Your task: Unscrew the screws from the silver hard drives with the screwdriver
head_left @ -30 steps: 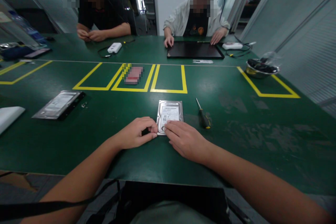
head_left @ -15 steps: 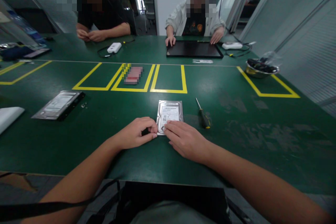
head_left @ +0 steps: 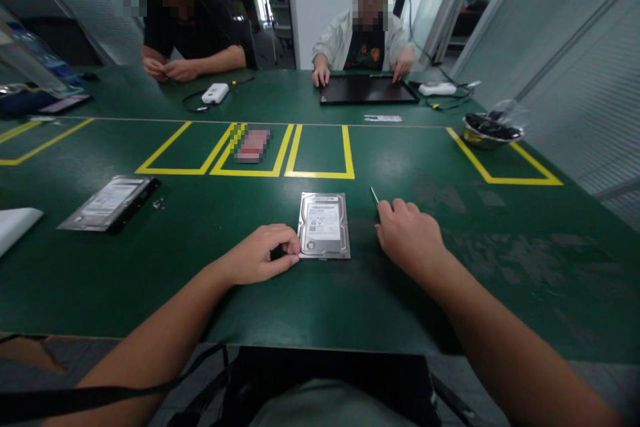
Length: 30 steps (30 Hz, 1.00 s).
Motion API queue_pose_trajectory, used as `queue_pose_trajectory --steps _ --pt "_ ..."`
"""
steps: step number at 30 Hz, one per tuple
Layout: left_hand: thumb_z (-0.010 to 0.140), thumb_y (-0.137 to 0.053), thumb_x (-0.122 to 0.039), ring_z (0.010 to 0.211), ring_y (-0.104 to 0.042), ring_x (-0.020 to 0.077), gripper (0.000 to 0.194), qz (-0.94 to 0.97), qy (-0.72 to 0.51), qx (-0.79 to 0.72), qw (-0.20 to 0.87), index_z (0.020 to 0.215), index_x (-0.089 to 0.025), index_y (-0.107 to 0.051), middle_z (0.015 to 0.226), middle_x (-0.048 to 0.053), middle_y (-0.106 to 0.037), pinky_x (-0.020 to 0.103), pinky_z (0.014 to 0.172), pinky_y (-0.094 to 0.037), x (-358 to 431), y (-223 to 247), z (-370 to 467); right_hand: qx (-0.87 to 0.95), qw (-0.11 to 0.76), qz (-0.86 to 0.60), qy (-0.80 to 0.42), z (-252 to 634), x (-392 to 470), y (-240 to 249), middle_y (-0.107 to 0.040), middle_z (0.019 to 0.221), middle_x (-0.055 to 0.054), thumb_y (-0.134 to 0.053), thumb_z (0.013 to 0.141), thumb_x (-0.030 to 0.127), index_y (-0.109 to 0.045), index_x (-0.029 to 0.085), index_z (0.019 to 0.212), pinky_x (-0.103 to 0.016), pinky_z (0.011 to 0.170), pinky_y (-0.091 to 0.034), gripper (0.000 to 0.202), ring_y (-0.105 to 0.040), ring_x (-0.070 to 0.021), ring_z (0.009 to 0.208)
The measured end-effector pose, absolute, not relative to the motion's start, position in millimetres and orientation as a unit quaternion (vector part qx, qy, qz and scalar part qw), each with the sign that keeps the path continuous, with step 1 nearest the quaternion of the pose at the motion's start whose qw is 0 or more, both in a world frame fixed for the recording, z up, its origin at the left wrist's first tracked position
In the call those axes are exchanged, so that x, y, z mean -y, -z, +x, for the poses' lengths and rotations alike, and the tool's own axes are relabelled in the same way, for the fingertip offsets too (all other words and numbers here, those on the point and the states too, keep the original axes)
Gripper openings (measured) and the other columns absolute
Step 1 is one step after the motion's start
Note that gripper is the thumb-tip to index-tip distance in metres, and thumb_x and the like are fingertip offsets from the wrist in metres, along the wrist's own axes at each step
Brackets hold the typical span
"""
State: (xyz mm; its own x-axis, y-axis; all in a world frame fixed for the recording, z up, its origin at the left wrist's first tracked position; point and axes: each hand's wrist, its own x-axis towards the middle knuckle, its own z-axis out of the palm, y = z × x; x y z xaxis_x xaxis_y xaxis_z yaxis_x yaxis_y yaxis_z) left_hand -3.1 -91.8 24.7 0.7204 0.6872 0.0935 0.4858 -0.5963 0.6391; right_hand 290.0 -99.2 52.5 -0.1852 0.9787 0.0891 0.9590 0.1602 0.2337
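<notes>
While the hard drive [head_left: 323,223] lies flat on the desk [head_left: 320,310], label up, the screwdriver [head_left: 374,195] is just off its right side, tip not on it. Left hand [head_left: 267,252] is curled at the drive's near-left corner, thumb and fingertips touching it; can't tell if that's a pinch or only a brace. Right hand [head_left: 411,233], right of the drive, is bent over the screwdriver, shaft poking out past the fingers; palm side and handle hidden, so can't confirm a grip. Progress: drive looks whole, top on, nothing visibly opened. I'd call it early on this unit, tool not yet applied. Screws unreadable at this size. Second drive [head_left: 109,201] sits well left of the first, small bits [head_left: 159,203] just beside it on the side toward the first; can't make out what they are. Room: bare surface runs from the drive's near side to the desk edge [head_left: 325,348], plus a gap between its right side and the right hand. Beyond its far side, a strip before the yellow tape frame [head_left: 320,175]. Metal bowl [head_left: 493,139] is well off, far right of it.
</notes>
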Motion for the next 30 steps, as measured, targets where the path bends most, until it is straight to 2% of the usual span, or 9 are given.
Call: queue_pose_trajectory --steps 6,13,21,30 --pt "0.08 -0.061 -0.016 0.07 -0.054 0.0113 0.002 0.872 -0.184 -0.334 0.306 0.082 -0.015 -0.062 0.076 0.0 -0.059 0.024 0.068 -0.042 90.4 -23.6 -0.4 -0.74 0.095 0.666 -0.032 297.1 94.9 -55.3 -0.068 0.097 -0.014 -0.048 0.093 0.034 -0.05 0.015 0.111 -0.043 0.065 -0.055 0.026 -0.071 -0.0348 0.087" --pt "0.077 -0.063 -0.017 0.062 -0.051 0.009 0.003 0.858 -0.195 -0.343 0.328 0.079 -0.015 -0.063 0.07 -0.001 -0.057 0.021 0.06 -0.041 88.8 -17.9 -2.1 -0.74 0.131 0.658 0.045 294.3 93.4 -55.2 -0.071 0.1 -0.016 -0.043 0.094 0.031 -0.047 0.017 0.117 -0.047 0.07 -0.055 0.028 -0.072 -0.0362 0.088" --pt "0.078 -0.063 -0.02 0.062 -0.052 0.009 0.006 0.848 -0.202 -0.342 0.352 0.08 -0.015 -0.063 0.07 -0.001 -0.058 0.021 0.06 -0.041 87.0 -12.5 -4.8 -0.753 0.118 0.647 0.015 293.8 95.7 -61.1 -0.071 0.099 -0.015 -0.037 0.094 0.028 -0.046 0.018 0.122 -0.043 0.068 -0.053 0.031 -0.072 -0.0348 0.087" --pt "0.078 -0.064 -0.02 0.061 -0.05 0.0085 0.006 0.841 -0.208 -0.334 0.372 0.079 -0.014 -0.062 0.068 -0.001 -0.057 0.021 0.059 -0.04 86.7 -12.8 -3.4 -0.747 0.047 0.661 -0.051 298.4 95.8 -70.0 -0.068 0.096 -0.013 -0.038 0.094 0.031 -0.051 0.018 0.111 -0.037 0.063 -0.047 0.026 -0.069 -0.0317 0.083"
